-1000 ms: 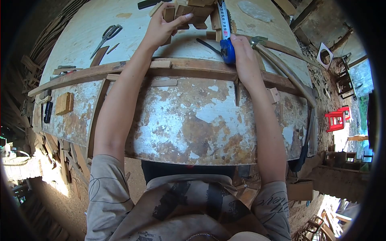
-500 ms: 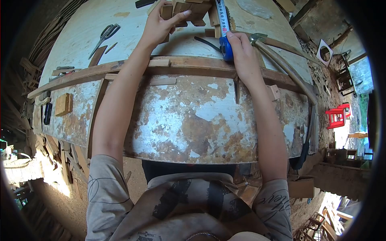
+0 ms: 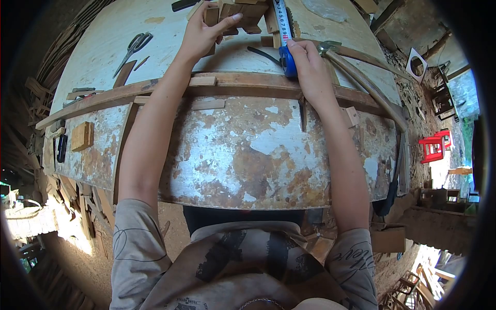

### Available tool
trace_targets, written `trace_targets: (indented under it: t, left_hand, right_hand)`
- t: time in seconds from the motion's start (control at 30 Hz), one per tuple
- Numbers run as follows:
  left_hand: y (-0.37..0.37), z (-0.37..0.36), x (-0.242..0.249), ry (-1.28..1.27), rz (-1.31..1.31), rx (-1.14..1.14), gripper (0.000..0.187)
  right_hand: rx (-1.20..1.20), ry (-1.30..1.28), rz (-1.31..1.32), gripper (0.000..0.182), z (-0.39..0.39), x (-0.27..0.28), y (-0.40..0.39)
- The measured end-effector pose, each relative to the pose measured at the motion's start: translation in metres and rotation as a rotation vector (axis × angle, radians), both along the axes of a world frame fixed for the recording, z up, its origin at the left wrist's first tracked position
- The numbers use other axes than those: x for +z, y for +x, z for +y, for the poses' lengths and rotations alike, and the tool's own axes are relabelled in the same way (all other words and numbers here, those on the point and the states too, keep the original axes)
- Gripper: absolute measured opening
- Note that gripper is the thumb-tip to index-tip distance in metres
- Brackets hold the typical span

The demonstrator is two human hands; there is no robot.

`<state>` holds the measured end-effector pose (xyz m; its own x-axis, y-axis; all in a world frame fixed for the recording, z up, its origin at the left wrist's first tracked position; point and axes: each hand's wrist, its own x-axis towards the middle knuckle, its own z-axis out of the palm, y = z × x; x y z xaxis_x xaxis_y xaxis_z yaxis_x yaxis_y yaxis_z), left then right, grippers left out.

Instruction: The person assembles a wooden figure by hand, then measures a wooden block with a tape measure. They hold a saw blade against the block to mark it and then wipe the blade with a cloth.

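Observation:
At the top of the view my left hand (image 3: 205, 32) grips a wooden piece (image 3: 247, 13) made of several blocks, its thumb stretched across the front. My right hand (image 3: 309, 59) is closed round a blue tape measure (image 3: 288, 62), with the thumb near the mouth of the case. The white blade (image 3: 282, 21) is pulled out away from me and lies along the right side of the wooden piece. The blade's far end is cut off by the top edge of the view.
A long wooden bar (image 3: 243, 84) crosses the worktable (image 3: 248, 155). A hammer (image 3: 361, 80) lies right of my right hand. Scissors (image 3: 135, 47) lie at the left, above a small wood block (image 3: 82, 136). Red stools (image 3: 432, 149) stand off to the right.
My right hand and the tape measure have shifted very slightly left and up in the view. Both hands keep their holds.

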<state>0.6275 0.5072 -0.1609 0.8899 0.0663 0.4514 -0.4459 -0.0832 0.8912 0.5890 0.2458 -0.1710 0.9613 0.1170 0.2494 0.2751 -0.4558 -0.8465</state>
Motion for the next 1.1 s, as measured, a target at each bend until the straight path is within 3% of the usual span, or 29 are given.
trace_targets:
  t: [0.5,0.6,0.7,0.8,0.83,0.93,1.1]
  left_hand:
    - [0.001,-0.006,0.0,-0.082,-0.069,-0.018,0.046]
    - [-0.002,0.0,0.003,0.05,0.038,0.018,0.041]
    - [0.003,0.012,-0.013,0.254,0.052,0.104,0.053]
    - [0.014,0.016,-0.023,0.306,0.061,0.05,0.065]
    - [0.016,0.015,-0.027,0.326,0.06,0.056,0.05]
    - [0.018,0.018,-0.032,0.368,0.143,0.046,0.053]
    - [0.017,0.019,-0.028,0.377,0.235,0.041,0.072]
  right_hand:
    - [-0.005,0.009,0.006,0.064,0.0,-0.001,0.0]
    - [-0.003,0.047,0.022,0.062,-0.003,0.003,0.002]
    - [-0.014,0.426,0.162,0.057,-0.005,0.004,0.007]
    - [-0.047,0.59,0.237,0.041,-0.004,0.013,0.001]
    - [-0.046,0.569,0.206,0.041,-0.003,0.013,-0.001]
    - [-0.056,0.392,0.035,0.045,-0.007,0.0,0.009]
    - [-0.065,0.566,0.158,0.041,-0.008,0.005,0.001]
